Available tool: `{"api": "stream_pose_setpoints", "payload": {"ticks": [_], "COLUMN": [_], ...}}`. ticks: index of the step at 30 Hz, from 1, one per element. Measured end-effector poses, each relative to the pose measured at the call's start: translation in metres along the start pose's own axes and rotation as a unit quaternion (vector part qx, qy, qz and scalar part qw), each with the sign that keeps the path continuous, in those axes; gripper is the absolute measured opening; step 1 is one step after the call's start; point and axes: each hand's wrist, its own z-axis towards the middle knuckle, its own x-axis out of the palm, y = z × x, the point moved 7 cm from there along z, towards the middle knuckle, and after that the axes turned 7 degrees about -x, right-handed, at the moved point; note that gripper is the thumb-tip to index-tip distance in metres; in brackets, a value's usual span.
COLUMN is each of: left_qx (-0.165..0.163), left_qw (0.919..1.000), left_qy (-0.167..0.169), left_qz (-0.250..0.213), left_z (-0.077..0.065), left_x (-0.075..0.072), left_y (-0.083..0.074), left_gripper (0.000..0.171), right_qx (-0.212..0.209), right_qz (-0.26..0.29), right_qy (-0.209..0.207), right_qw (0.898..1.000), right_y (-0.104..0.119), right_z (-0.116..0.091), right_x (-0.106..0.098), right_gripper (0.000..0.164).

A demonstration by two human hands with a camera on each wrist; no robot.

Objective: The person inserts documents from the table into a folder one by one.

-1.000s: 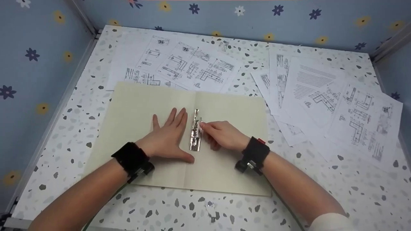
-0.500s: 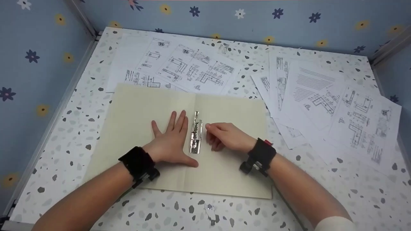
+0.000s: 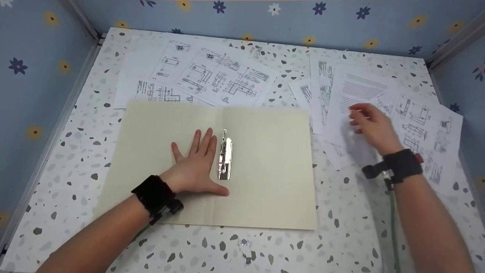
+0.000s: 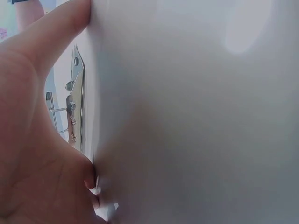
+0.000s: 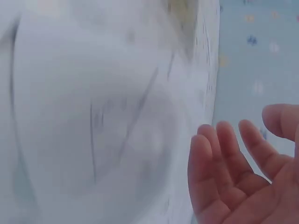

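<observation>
A cream file folder (image 3: 271, 170) lies spread flat on the speckled table, with a shiny metal file clip (image 3: 225, 161) along its spine. My left hand (image 3: 195, 170) rests on the folder's left half, fingers fanned out and thumb across the spine just below the clip. From the left wrist, the clip (image 4: 77, 102) shows side-on behind the thumb, its lever and wire prongs visible. Off to the right, my right hand (image 3: 373, 127) hovers over printed sheets (image 3: 362, 85), fingers loosely bent and holding nothing. In the right wrist view those sheets (image 5: 93, 140) are blurred beside the fingers.
More sheets with technical drawings (image 3: 227, 81) lie behind the folder, partly under its top edge. A small clear plastic piece (image 3: 246, 250) sits near the table's front. Flowered blue panels (image 3: 257, 19) wall the table at the back and sides.
My right hand has left the clip and swung right and away from me, over the right-hand sheets, its fingers loosening. The left hand stays spread on the folder. The head view has shifted slightly.
</observation>
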Motion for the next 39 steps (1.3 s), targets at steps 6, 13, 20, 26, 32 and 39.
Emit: {"api": "stream_pose_setpoints", "payload": {"ticks": [6, 13, 20, 26, 32, 39], "left_qx": [0.001, -0.004, -0.002, 0.0, 0.0, 0.001], "left_qw": [1.0, 1.0, 1.0, 0.9999, 0.9999, 0.9999], "left_qy": [0.001, 0.007, 0.005, 0.008, 0.008, 0.011], "left_qz": [-0.008, -0.006, -0.007, -0.01, -0.007, -0.006], "left_z": [-0.001, 0.0, 0.001, 0.001, 0.001, 0.0], "left_x": [0.0, 0.0, 0.001, 0.002, 0.001, 0.001], "left_y": [0.0, 0.001, 0.001, -0.001, -0.001, -0.001], "left_gripper": [0.155, 0.156, 0.156, 0.156, 0.156, 0.155], "right_qx": [0.16, 0.338, 0.375, 0.363, 0.341, 0.307], "right_qz": [-0.132, -0.154, -0.143, -0.143, -0.14, -0.132], "right_qy": [-0.089, -0.07, -0.021, -0.046, -0.074, -0.095], "right_qw": [0.974, 0.926, 0.916, 0.92, 0.927, 0.938], "right_y": [-0.094, -0.145, -0.149, -0.152, -0.152, -0.152], "right_z": [-0.024, -0.082, -0.099, -0.095, -0.089, -0.083], "right_x": [-0.114, -0.148, -0.144, -0.147, -0.145, -0.144], "right_gripper": [0.079, 0.106, 0.11, 0.101, 0.102, 0.095]}}
